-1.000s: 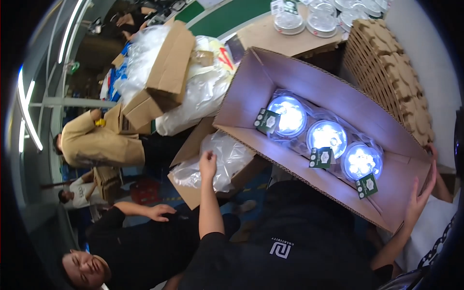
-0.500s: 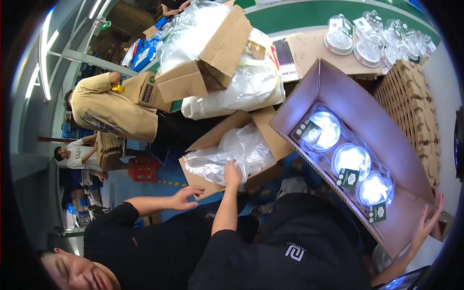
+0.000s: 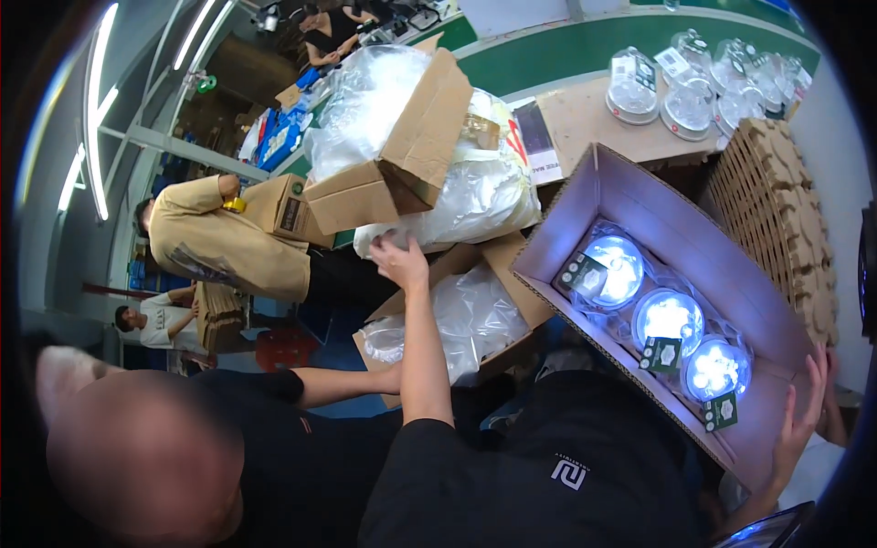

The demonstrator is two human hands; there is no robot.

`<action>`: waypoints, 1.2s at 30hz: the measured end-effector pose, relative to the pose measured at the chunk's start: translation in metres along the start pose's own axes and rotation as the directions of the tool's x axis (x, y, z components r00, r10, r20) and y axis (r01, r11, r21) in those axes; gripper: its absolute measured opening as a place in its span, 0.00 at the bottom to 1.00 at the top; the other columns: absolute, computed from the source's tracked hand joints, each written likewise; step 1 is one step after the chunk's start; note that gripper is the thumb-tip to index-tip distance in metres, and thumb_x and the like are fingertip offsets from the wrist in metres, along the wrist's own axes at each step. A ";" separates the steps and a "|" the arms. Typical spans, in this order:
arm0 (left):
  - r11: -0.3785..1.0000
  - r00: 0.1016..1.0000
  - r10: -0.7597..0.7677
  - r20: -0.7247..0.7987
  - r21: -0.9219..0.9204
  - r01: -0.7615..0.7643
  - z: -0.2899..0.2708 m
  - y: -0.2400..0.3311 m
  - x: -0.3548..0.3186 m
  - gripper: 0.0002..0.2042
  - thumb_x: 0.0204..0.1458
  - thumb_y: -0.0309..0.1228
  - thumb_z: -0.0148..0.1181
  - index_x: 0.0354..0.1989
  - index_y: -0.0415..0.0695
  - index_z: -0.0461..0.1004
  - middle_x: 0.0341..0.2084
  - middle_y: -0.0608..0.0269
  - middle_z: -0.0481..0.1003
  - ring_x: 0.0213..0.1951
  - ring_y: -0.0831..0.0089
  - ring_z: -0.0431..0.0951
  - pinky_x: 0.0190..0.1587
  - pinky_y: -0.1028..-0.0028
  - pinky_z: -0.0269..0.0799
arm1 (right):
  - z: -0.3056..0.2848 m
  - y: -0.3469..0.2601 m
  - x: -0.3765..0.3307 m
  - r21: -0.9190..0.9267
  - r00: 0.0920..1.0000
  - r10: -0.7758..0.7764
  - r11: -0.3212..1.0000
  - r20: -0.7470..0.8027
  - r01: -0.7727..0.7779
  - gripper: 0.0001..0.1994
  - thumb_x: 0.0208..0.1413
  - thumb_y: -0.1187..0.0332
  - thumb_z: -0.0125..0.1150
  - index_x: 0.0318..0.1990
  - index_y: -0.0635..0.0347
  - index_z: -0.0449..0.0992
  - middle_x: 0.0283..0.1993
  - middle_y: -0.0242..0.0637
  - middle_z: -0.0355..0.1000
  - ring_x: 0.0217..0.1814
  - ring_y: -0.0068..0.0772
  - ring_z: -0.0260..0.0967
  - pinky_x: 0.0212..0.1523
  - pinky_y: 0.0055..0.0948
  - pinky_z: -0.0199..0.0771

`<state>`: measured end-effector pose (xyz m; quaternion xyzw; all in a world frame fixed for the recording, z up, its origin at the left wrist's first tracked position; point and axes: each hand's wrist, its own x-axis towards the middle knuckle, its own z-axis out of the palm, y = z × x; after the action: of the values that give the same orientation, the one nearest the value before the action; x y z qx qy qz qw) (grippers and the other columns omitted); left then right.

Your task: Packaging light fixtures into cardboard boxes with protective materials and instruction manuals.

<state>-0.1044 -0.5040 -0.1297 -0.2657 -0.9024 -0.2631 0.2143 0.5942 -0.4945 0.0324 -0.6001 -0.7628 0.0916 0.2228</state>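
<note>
My left hand (image 3: 399, 262) is raised with fingers apart, in front of the white plastic sack (image 3: 489, 205) and below a tilted open carton (image 3: 427, 128); whether it touches the sack, I cannot tell. Nothing shows in its grasp. Under my left forearm sits a cardboard box (image 3: 521, 265) filled with clear plastic bags (image 3: 466, 320). My right hand (image 3: 797, 420) has its fingers spread against the end of a long open cardboard box (image 3: 758, 274). Inside that box, three round clear lights (image 3: 669, 318) glow white in a row, with dark green tags (image 3: 660, 354).
On the far bench stand several clear round lights (image 3: 632, 87). Slotted cardboard dividers (image 3: 776, 201) are stacked beyond the long box. A co-worker in black (image 3: 311, 438) is close on my left, an arm reaching behind my forearm. Another person in tan (image 3: 228, 237) stands farther off.
My left hand has lifted from the plastic bags in the lower box toward the white sack. The co-worker's arm has moved right, behind my forearm. My right hand stays by the long box.
</note>
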 end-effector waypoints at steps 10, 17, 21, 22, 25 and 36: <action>0.735 0.683 0.678 -0.271 0.252 -0.629 -0.025 -0.017 0.025 0.17 0.63 0.37 0.52 0.50 0.35 0.71 0.41 0.59 0.73 0.37 0.63 0.75 0.40 0.62 0.74 | 0.003 -0.017 0.013 0.170 1.000 0.021 0.985 -0.013 -0.018 0.21 0.53 0.77 0.59 0.57 0.65 0.70 0.66 0.48 0.65 0.72 0.47 0.58 0.70 0.40 0.55; 0.857 0.842 0.505 -0.189 -0.008 -0.516 -0.022 0.020 0.004 0.17 0.47 0.41 0.69 0.43 0.45 0.82 0.44 0.50 0.80 0.43 0.59 0.78 0.48 0.56 0.71 | -0.008 -0.016 0.008 0.179 1.000 0.017 0.984 -0.025 -0.012 0.20 0.53 0.76 0.61 0.55 0.64 0.71 0.64 0.47 0.67 0.71 0.49 0.60 0.70 0.42 0.56; 0.881 0.899 0.412 -0.147 -0.187 -0.434 -0.021 0.035 -0.004 0.11 0.50 0.30 0.66 0.40 0.39 0.79 0.38 0.52 0.78 0.43 0.53 0.76 0.49 0.54 0.70 | -0.002 -0.013 0.016 0.200 0.999 -0.037 0.979 -0.030 0.042 0.20 0.53 0.76 0.61 0.55 0.64 0.72 0.63 0.47 0.68 0.70 0.49 0.61 0.69 0.43 0.57; 0.884 0.912 0.387 -0.136 -0.227 -0.409 -0.021 0.039 -0.002 0.09 0.50 0.27 0.65 0.39 0.38 0.78 0.37 0.53 0.77 0.43 0.51 0.76 0.49 0.54 0.70 | -0.003 -0.014 0.018 0.196 0.999 -0.032 0.980 -0.031 0.038 0.20 0.53 0.76 0.61 0.55 0.64 0.72 0.63 0.47 0.68 0.70 0.49 0.61 0.69 0.43 0.57; 0.854 0.846 0.451 -0.284 -0.139 -0.501 -0.041 0.043 -0.001 0.05 0.51 0.18 0.57 0.33 0.39 0.79 0.30 0.55 0.78 0.37 0.53 0.77 0.46 0.58 0.71 | 0.001 -0.025 0.024 0.272 0.998 -0.060 0.961 -0.001 0.058 0.19 0.54 0.76 0.61 0.54 0.64 0.72 0.63 0.48 0.68 0.69 0.50 0.62 0.69 0.43 0.58; 0.722 0.749 0.544 -0.379 -0.244 -0.648 -0.136 0.119 0.049 0.09 0.51 0.16 0.52 0.37 0.38 0.78 0.35 0.52 0.79 0.44 0.53 0.78 0.51 0.59 0.71 | 0.006 0.003 0.001 0.212 0.997 -0.006 0.977 0.083 -0.012 0.19 0.59 0.77 0.51 0.58 0.67 0.69 0.64 0.50 0.65 0.69 0.51 0.61 0.70 0.43 0.54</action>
<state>-0.0380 -0.4805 0.0442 -0.5388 -0.6627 -0.3745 0.3611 0.5939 -0.4922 0.0259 -0.5696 -0.7565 0.1978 0.2534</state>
